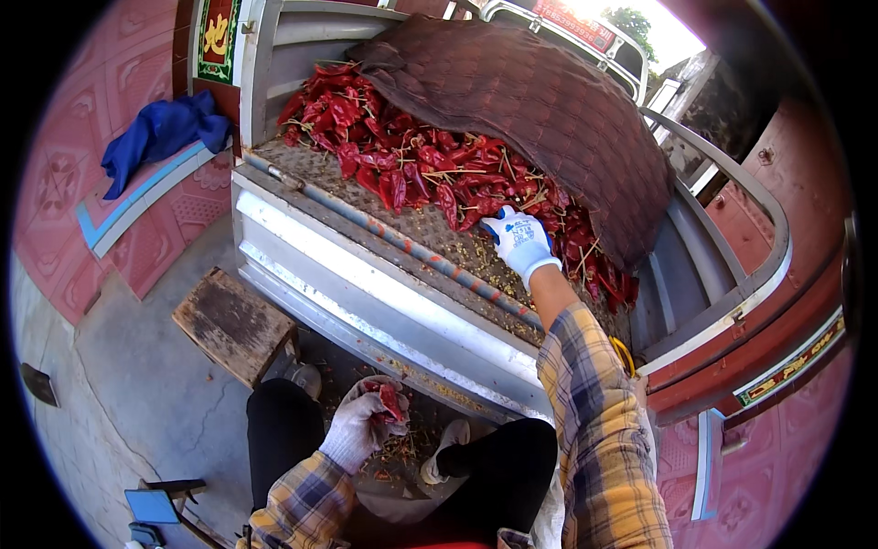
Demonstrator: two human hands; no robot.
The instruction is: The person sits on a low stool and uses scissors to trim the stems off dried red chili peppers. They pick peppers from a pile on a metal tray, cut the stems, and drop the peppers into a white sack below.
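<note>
Between my knees, my left hand (367,418) in a pale knit glove is closed around a dried red chili pepper (389,401). My right hand (520,237), in a white glove with blue on the fingers, reaches out to the near edge of a heap of dried red chilies (418,161). Its fingertips touch or nearly touch the peppers there; whether they grip one is hidden. The heap lies on the metal bed of a small cargo vehicle, partly under a dark red quilted cover (521,103). Loose seeds are scattered on the bed floor around my right hand.
A grey metal tailgate (384,309) hangs before my knees, with a rusty pipe (405,247) along the bed edge. Left stands a wooden stool (233,322); beyond, blue cloth (168,134) lies on a tiled ledge. Side rails (727,206) bound the bed at right. Stems litter the floor.
</note>
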